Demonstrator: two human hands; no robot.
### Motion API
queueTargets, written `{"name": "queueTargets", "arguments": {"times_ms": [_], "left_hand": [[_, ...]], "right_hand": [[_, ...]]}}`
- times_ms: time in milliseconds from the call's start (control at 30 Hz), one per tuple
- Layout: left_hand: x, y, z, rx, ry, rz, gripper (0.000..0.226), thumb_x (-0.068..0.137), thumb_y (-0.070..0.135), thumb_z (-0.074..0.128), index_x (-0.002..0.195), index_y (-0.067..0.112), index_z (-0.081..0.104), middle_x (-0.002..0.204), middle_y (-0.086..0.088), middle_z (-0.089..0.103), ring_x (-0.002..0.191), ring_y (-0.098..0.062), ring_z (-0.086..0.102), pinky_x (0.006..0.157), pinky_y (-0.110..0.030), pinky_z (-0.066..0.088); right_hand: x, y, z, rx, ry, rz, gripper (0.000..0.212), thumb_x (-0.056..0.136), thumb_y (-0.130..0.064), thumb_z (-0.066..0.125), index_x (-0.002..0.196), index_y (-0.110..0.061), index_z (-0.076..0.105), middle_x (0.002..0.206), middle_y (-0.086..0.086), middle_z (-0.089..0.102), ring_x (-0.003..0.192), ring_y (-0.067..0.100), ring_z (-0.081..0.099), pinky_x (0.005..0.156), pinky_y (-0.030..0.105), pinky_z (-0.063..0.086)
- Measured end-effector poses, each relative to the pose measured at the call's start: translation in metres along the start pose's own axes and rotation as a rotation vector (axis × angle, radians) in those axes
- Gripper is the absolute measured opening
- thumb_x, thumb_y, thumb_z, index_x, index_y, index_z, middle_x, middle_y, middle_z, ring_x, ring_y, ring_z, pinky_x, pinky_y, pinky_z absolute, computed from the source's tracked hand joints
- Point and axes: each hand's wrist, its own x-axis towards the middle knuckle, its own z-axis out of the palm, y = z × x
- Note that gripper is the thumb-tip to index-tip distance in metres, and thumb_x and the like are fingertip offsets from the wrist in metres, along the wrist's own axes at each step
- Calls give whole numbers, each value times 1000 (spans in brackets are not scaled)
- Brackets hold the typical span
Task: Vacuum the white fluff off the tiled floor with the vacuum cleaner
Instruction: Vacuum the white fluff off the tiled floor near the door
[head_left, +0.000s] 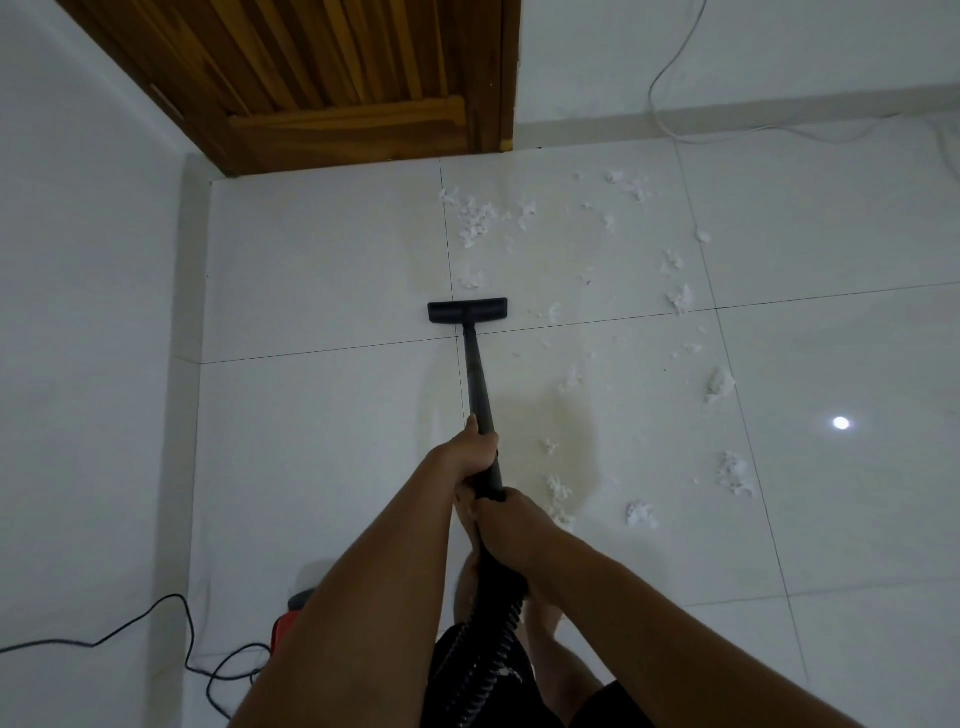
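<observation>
A black vacuum wand (477, 379) runs from my hands down to its flat floor nozzle (467, 310), which sits on the white tiled floor (322, 270) at a grout line. My left hand (467, 453) grips the wand higher up. My right hand (506, 519) grips it just below, where the ribbed black hose (493, 639) begins. White fluff (475, 221) lies scattered beyond and to the right of the nozzle, with more clumps (719, 384) on the right and some (558, 493) next to my hands.
A wooden door (332, 78) closes the far corner. A white wall (88, 312) runs along the left. The red vacuum body (284, 626) and its black power cord (156, 618) lie low left. A white cable (670, 78) trails along the far wall. My bare legs stand below the hose.
</observation>
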Motion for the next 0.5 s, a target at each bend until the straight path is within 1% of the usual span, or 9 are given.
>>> {"name": "queueTargets", "arguments": {"times_ms": [100, 200, 267, 300, 333, 367, 433, 500], "left_hand": [[4, 6, -5, -15, -17, -6, 74, 94, 38, 35, 153, 43, -9, 152, -15, 38, 130, -37, 47, 106, -51, 43], [5, 14, -11, -4, -7, 8, 71, 97, 38, 33, 154, 40, -8, 150, -15, 40, 127, -35, 49, 107, -50, 43], [9, 18, -16, 14, -4, 16, 71, 96, 40, 33, 154, 40, -8, 151, -15, 39, 128, -35, 48, 108, -50, 42], [13, 21, -18, 7, -2, 20, 71, 96, 40, 33, 154, 41, -7, 151, -15, 40, 129, -36, 48, 108, -50, 42], [15, 23, -20, 3, -1, 18, 71, 95, 40, 33, 154, 41, -7, 150, -15, 40, 129, -36, 48, 107, -50, 43], [16, 26, -22, 1, -3, 9, 71, 95, 40, 34, 153, 42, -7, 150, -16, 41, 128, -36, 49, 106, -50, 43], [13, 32, -27, -14, 0, 7, 70, 96, 38, 34, 153, 43, -7, 148, -16, 42, 126, -36, 51, 104, -50, 46], [11, 38, -32, -45, -4, 2, 68, 99, 35, 34, 153, 43, -6, 146, -16, 44, 123, -35, 53, 102, -49, 48]], "right_hand": [[10, -5, 0, -33, -2, 9, 44, 105, -7, 39, 149, -3, 38, 76, 8, 49, 21, 0, 44, 26, 11, 32], [18, -11, 0, -35, -4, 5, 41, 105, -9, 40, 145, -2, 42, 76, 8, 49, 22, 0, 46, 27, 11, 32], [22, -15, 0, -27, -2, 7, 40, 106, -11, 39, 145, -2, 42, 76, 7, 49, 33, 5, 52, 27, 10, 32], [25, -18, 0, -19, -1, 14, 39, 106, -12, 39, 144, -3, 42, 76, 6, 49, 41, 8, 52, 27, 10, 32], [28, -20, -1, -15, -1, 20, 39, 106, -13, 40, 144, -3, 43, 77, 6, 49, 45, 9, 51, 27, 9, 32], [31, -22, 0, -2, -4, 31, 38, 106, -14, 40, 142, -3, 44, 78, 6, 49, 41, 8, 52, 28, 9, 32], [37, -26, 1, 38, -23, 61, 36, 105, -16, 42, 139, -3, 46, 79, 8, 51, 29, 4, 50, 30, 10, 36], [44, -29, 2, 105, -46, 100, 34, 103, -16, 44, 135, -5, 48, 80, 9, 53, 32, 8, 53, 37, 15, 46]]}}
